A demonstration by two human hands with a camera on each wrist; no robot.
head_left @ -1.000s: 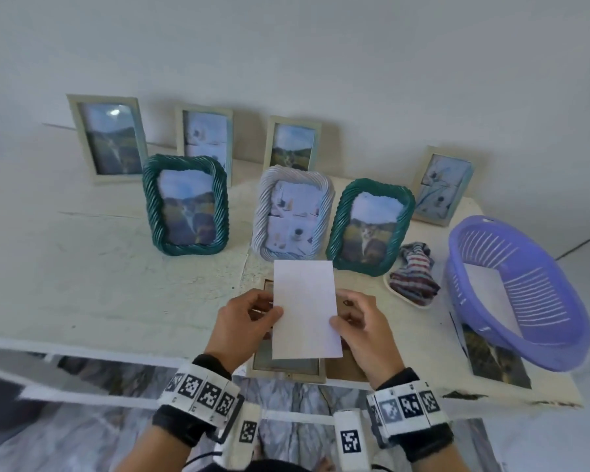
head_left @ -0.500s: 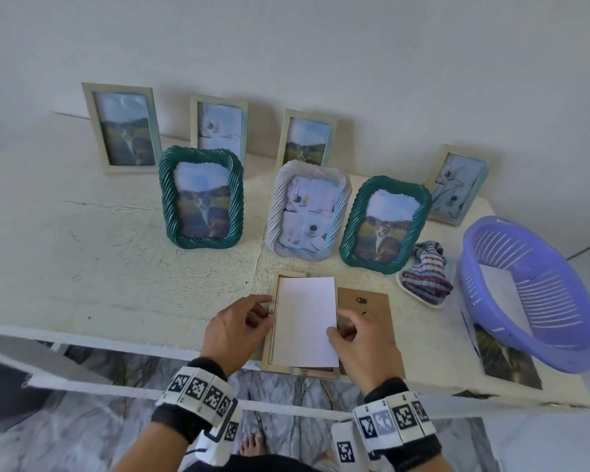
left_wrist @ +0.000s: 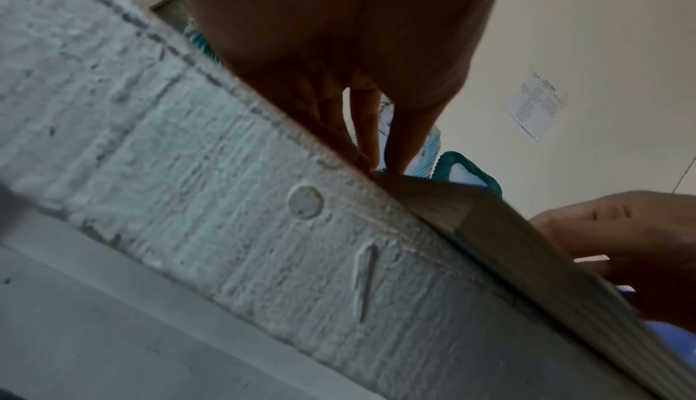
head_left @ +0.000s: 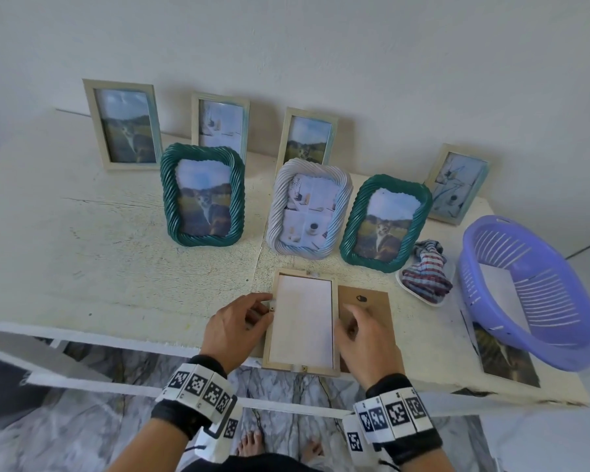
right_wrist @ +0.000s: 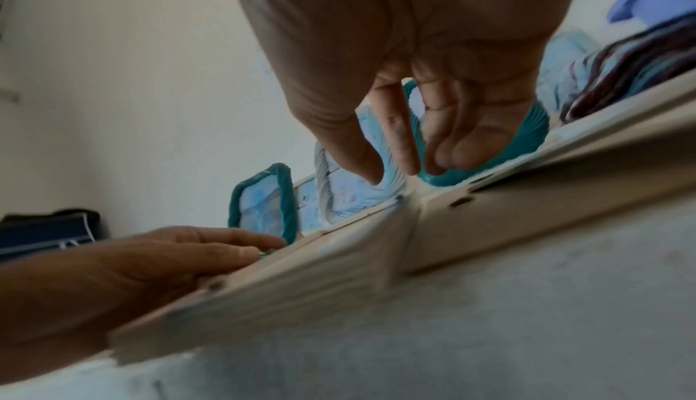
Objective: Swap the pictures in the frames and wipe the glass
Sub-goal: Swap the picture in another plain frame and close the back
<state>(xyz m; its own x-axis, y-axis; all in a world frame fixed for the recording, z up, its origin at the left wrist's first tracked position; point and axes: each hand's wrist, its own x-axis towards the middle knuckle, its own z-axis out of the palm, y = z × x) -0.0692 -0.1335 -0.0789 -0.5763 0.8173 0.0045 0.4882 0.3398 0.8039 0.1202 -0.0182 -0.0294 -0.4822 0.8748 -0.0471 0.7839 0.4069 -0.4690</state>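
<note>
While frame point(head_left: 300, 321) lies face-down at desk's point(head_left: 116, 267) front edge w/ photo point(head_left: 303, 323) inside, L hand point(head_left: 234, 330) pinches side clip, R hand point(head_left: 363, 338) loose; glass likely fragile, hold by rails.

Soft, even daylight fills the head view, with faint shadows behind the standing frames and wide-angle bending at the edges. Both wrist views are dimmer and blurred; the left hand point(left_wrist: 339, 34) looms dark and out of focus.
</note>
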